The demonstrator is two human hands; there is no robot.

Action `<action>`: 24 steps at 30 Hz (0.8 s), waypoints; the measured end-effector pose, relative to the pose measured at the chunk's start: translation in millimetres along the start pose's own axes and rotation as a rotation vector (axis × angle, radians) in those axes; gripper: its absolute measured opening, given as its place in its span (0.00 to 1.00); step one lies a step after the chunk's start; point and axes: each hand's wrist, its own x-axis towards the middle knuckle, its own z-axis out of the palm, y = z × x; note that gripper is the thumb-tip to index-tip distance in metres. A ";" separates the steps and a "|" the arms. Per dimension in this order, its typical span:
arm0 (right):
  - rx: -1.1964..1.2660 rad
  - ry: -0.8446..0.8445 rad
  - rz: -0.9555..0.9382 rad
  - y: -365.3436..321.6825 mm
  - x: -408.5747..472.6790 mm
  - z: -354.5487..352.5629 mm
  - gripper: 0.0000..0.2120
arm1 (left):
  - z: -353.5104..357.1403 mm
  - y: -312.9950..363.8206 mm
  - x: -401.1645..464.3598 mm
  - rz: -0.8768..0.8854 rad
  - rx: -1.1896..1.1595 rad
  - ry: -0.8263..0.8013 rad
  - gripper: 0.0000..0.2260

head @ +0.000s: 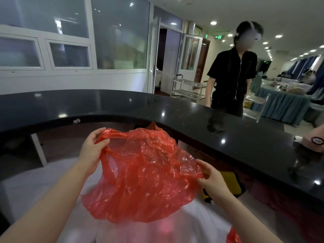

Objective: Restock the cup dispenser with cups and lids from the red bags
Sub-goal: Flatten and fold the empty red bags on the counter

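Both hands grip one red bag (140, 174): left hand (92, 149) pinches its top edge, right hand (213, 181) its side, below the black counter (192, 113).

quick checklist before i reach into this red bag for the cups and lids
1. Left hand grips the red bag at its upper edge: ok.
2. Right hand grips the bag's opposite edge: ok.
3. Bag mouth open enough to reach in: not ok, the plastic looks bunched between the hands.
4. Cups or lids inside: cannot tell, the bag hangs limp and wrinkled.
5. Cup dispenser in view: not ok, not seen in the picture.
6. Black counter bare in front for setting things down: ok.
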 end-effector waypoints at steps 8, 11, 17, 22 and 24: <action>-0.155 0.484 0.067 22.6 1.0 -29.5 0.13 | -22.7 -15.6 5.1 0.014 0.293 0.316 0.18; -0.192 0.535 0.078 33.3 -1.2 -44.1 0.05 | -35.6 -16.6 5.8 -0.015 0.385 0.360 0.16; -0.295 0.457 0.065 38.8 -15.1 -53.9 0.09 | -42.6 -15.3 2.6 -0.069 0.445 0.438 0.13; -0.478 0.236 0.074 38.6 -25.7 -61.8 0.15 | -55.2 -10.4 6.0 -0.170 0.395 0.522 0.15; -0.516 0.277 0.080 41.6 -28.7 -67.5 0.16 | -58.2 -7.4 5.3 -0.173 0.391 0.559 0.14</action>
